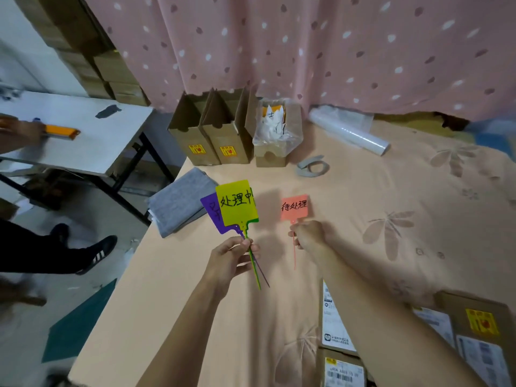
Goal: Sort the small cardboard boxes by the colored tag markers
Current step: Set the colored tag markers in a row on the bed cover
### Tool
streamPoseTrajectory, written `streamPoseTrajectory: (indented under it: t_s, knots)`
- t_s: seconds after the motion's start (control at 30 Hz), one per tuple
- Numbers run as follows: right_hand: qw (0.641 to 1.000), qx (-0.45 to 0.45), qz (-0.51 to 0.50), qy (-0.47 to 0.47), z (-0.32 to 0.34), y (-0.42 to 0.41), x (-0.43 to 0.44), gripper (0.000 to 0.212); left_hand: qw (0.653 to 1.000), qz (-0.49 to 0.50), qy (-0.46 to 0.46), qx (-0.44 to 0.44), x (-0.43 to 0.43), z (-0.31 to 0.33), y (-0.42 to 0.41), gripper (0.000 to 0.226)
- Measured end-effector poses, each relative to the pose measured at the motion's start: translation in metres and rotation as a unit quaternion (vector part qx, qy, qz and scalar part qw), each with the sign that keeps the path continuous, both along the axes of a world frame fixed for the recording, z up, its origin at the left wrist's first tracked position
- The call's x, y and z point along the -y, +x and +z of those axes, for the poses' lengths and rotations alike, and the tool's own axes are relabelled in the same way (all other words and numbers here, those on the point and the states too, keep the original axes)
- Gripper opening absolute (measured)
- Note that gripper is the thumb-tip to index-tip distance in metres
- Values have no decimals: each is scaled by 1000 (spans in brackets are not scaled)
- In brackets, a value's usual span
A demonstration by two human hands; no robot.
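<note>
Above our left fingers [245, 244] stand two tags fanned together: a yellow tag [236, 202] in front and a purple tag [212, 212] behind it, half hidden. The left hand [231, 259] pinches both thin stems, which trail down below the fingers. The right hand [307, 234] pinches the stem of a pink tag [294, 208], whose flag rises just above the right fingertips; its stem hangs below. Both hands are clenched on stems, neither is free.

All three flags carry handwritten marks, the purple one mostly covered.

Beyond the fingers, at the far edge of the table [173, 289], three open cartons [215, 135] stand side by side; the rightmost holds a plastic bag with white scraps. Below the right forearm, near us, lie the small boxes [343, 367] with printed labels, untouched as far as we can see.

Judgement: we are at the set-up step, with markers in hand and not yet placed, no box sorted. Next move likely calls for planting one tag per sorting place, probably starting with the pink one since it is alone in its hand. The left pair must be separated first, which needs a free right hand. Which tag goes where, we cannot tell.
</note>
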State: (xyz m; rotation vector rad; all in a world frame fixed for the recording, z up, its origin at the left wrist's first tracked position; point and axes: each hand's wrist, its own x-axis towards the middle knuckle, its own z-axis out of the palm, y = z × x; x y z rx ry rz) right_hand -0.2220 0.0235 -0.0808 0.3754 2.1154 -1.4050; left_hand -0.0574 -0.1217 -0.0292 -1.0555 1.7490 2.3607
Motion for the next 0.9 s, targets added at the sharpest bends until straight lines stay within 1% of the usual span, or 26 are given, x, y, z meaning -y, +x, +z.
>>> streamPoseTrajectory:
  t_s: [0.1,0.2,0.27,0.43,0.5,0.57,0.63,0.7,0.8,0.9]
  knots:
    - [1000,8,-1,5,-13,-1,15,14,1000,-12,3,3,5,-7,4,6]
    - [999,-2,20,36,-25,3,19,10,1000,-13,1,8,9,-11,6,5]
    - [999,-8,27,43,-20,8,15,19,1000,-8,6,11,11,-13,6,4]
    - [1000,-6,-12,-1,5,15,-1,18,1000,-13,15,3,5,-8,2,4]
    - [999,-8,4,-33,22,23,-7,19,1000,-22,18,-1,-1,-1,-1,4]
    - [996,-14,46,-70,45,32,-12,12,999,-29,19,-5,-8,9,-6,5]
    - [991,-37,101,-86,68,39,-16,10,999,-33,20,-16,-15,21,-13,7]
    - [984,-64,135,-94,89,43,-21,11,998,-42,22,-32,-23,34,-22,8]
    - [978,-116,143,-99,118,47,-32,13,996,-66,17,-55,-39,52,-33,7]
    - [973,-172,126,-91,138,49,-44,8,993,-95,10,-75,-56,68,-42,8]
